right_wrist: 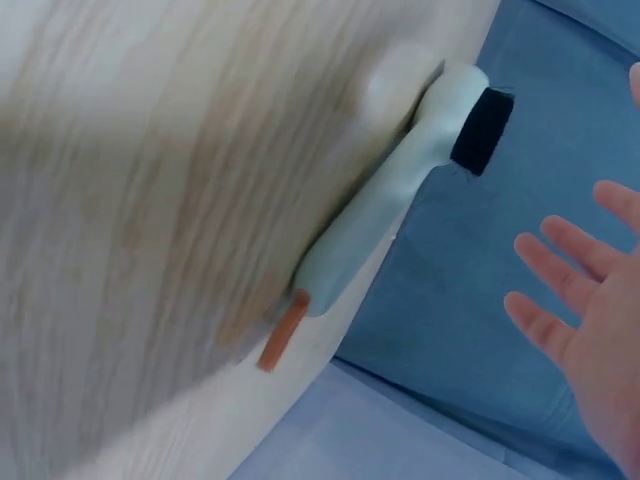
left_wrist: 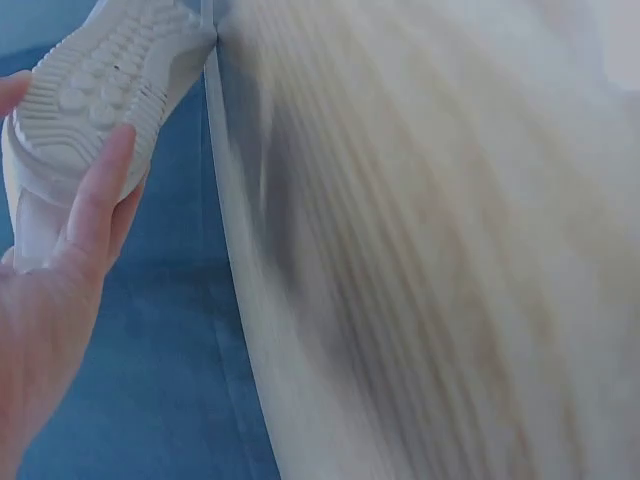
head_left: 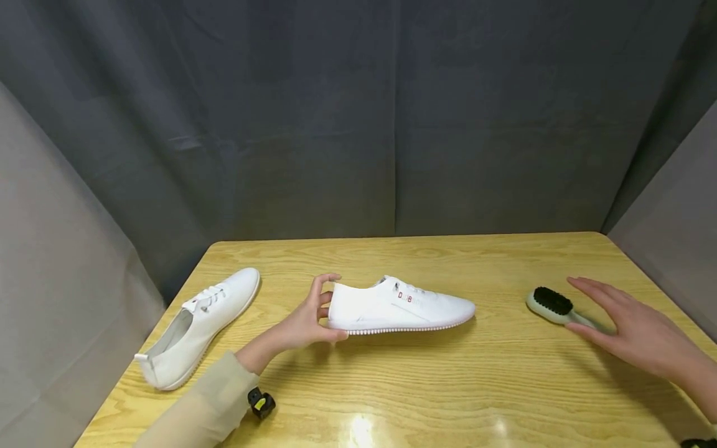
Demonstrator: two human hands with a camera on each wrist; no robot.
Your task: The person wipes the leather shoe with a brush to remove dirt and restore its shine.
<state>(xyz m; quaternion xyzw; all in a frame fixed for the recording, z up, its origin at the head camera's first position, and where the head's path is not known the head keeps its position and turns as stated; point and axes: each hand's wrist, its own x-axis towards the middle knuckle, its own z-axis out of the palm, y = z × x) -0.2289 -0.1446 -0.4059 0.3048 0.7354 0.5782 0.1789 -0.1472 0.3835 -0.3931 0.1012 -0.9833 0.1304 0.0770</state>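
Note:
A white shoe (head_left: pixel 403 308) is held by its heel in the left hand (head_left: pixel 305 320), its toe pointing right and a shadow beneath it. The left wrist view shows the ridged sole (left_wrist: pixel 95 90) with the fingers of the left hand (left_wrist: pixel 60 270) around the heel. At the right, a pale green brush (head_left: pixel 554 306) lies on the table, black bristles up. Over its handle hovers the right hand (head_left: pixel 644 330), fingers apart. In the right wrist view the hand (right_wrist: pixel 600 320) is beside the brush (right_wrist: pixel 365 215), not touching it; an orange strap (right_wrist: pixel 284 331) hangs at the handle's end.
Another white shoe (head_left: pixel 218 311) lies at the table's left side, toe toward the back. The wooden table (head_left: pixel 426 386) ends at a dark grey curtain (head_left: pixel 313 124), with lighter cloth on both sides. A black wrist device (head_left: pixel 261 403) is on the left sleeve.

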